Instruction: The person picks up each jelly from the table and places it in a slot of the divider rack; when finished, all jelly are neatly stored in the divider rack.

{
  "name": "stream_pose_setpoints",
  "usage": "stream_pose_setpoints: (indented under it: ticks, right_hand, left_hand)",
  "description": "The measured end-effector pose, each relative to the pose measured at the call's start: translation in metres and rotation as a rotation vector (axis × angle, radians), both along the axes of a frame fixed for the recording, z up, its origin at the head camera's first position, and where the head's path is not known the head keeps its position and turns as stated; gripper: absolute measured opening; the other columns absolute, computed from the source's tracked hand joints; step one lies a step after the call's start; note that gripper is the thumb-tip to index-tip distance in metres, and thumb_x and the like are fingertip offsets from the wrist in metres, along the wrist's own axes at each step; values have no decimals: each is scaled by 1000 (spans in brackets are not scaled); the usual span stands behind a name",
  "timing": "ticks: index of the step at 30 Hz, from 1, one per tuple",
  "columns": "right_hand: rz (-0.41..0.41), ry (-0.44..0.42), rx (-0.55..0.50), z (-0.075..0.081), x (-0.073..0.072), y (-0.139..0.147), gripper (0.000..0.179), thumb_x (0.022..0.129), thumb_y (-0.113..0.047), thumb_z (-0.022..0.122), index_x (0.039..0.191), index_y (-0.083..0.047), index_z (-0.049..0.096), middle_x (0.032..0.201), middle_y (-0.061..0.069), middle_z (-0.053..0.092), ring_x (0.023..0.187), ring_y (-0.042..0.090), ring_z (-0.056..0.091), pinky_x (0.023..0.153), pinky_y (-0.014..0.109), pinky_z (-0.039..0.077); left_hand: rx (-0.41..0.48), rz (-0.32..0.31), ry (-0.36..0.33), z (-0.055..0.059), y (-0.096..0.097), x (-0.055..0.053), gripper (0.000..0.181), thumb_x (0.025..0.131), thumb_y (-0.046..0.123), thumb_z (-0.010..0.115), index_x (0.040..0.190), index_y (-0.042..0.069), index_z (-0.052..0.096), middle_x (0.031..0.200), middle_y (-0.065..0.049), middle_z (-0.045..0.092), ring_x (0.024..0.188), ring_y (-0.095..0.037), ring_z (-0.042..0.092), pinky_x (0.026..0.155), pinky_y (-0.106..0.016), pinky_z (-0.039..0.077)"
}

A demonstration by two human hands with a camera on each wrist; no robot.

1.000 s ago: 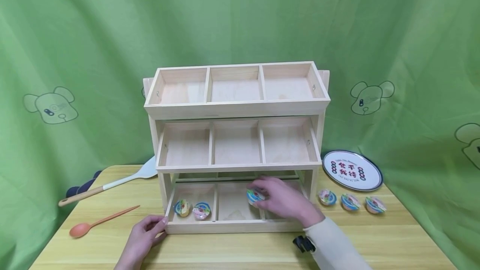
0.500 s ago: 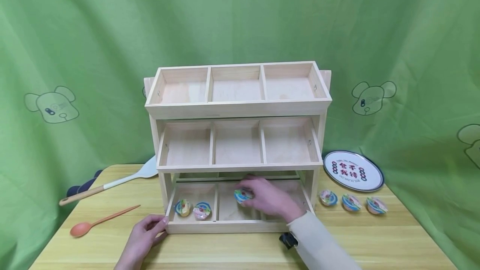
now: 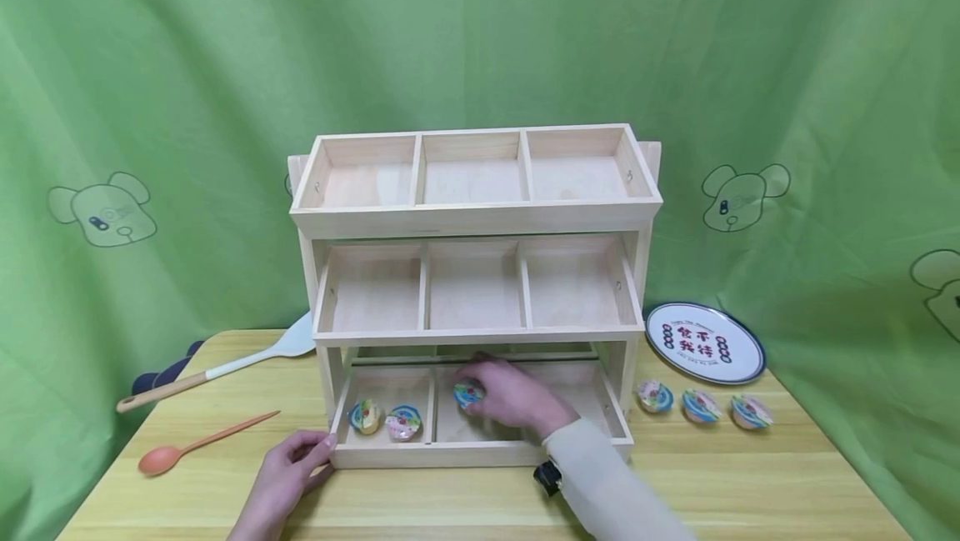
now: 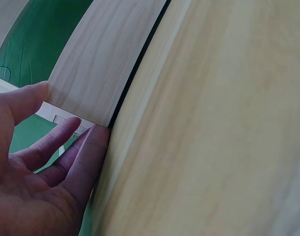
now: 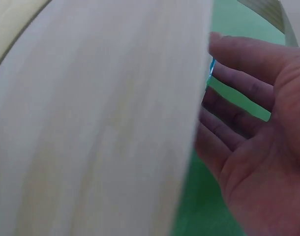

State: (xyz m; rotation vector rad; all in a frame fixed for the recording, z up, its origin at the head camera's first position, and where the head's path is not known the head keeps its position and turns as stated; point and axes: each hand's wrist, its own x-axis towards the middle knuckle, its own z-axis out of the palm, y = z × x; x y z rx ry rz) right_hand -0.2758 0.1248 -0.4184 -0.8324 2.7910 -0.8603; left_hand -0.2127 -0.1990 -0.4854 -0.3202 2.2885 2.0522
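Note:
A wooden three-tier rack point(image 3: 480, 222) stands on the table, each tier split into compartments. My left hand point(image 3: 288, 474) holds the left front corner of its bottom tray point(image 3: 480, 455), thumb at the upper edge and fingers at the side; the left wrist view shows these fingers point(image 4: 93, 147). Inside the middle bottom compartment, toward its left, my right hand point(image 3: 513, 395) pinches a small jelly cup point(image 3: 468, 393) with a blue, printed lid. The tray board hides most of that cup in the right wrist view. A yellowish jelly cup point(image 3: 365, 416) and a pink one point(image 3: 403, 423) lie in the left bottom compartment.
Right of the rack, three jelly cups point(image 3: 701, 406) lie in a row before a white plate point(image 3: 706, 342) with a dark rim. At left are a white spatula point(image 3: 225, 368) with a wooden handle and an orange spoon point(image 3: 168, 458). A green curtain point(image 3: 480, 32) hangs behind.
My right hand has moved left with the jelly cup, from the divider beside the right compartment to the left part of the middle one. The left hand has stayed at the tray corner.

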Motion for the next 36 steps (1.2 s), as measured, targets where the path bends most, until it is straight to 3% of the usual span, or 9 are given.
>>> stream_pose_setpoints:
  ticks: [6, 21, 30, 36]
  right_hand:
    - [6, 29, 48, -2, -2, -9, 42, 85, -10, 74, 126, -10, 65, 105, -2, 59, 82, 8, 55, 74, 21, 52]
    - [14, 86, 189, -10, -8, -32, 41, 83, -10, 75, 122, -13, 65, 117, 4, 64, 97, 15, 60, 86, 30, 56]
    - [13, 60, 144, -5, -4, -26, 47, 83, -11, 75, 128, -10, 62, 112, 5, 65, 95, 18, 60, 87, 34, 56]
    - [20, 99, 116, 1, 5, -10, 54, 82, -7, 74, 134, -9, 59, 118, 6, 64, 98, 18, 60, 89, 36, 56]
  left_hand:
    - [9, -5, 11, 0, 0, 0, 38, 95, 17, 67, 116, -14, 58, 106, -18, 58, 94, -22, 61, 85, -29, 59]
    - [-5, -6, 1, 1, -2, 1, 38, 95, 17, 67, 116, -13, 58, 108, -19, 58, 97, -23, 61, 86, -29, 58]
    - [-14, -15, 4, 1, -2, 2, 40, 96, 19, 66, 117, -13, 57, 111, -20, 57, 99, -24, 61, 87, -30, 58]
    - [1, -5, 3, 0, -1, 1, 38, 95, 17, 66, 117, -13, 58, 111, -19, 57, 98, -23, 61, 87, -29, 58]
